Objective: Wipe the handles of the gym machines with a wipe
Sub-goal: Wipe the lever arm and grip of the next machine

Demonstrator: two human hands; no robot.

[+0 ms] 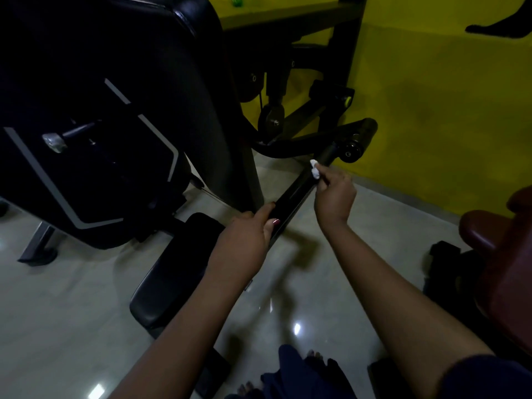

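A long black machine bar (298, 191) runs diagonally from the lower middle up to a black handle grip (326, 154) beside a round padded roller (359, 138). My left hand (244, 240) grips the near end of the bar, thumb on top. My right hand (335, 195) pinches a small white wipe (401, 171) and presses it against the bar just below the handle grip.
A big black seat back (95, 110) with a silver knob (53, 142) fills the left. A black seat pad (175, 272) lies below my left arm. Yellow wall at the right, a dark red padded seat (495, 240) at the right edge, glossy tiled floor and my bare feet below.
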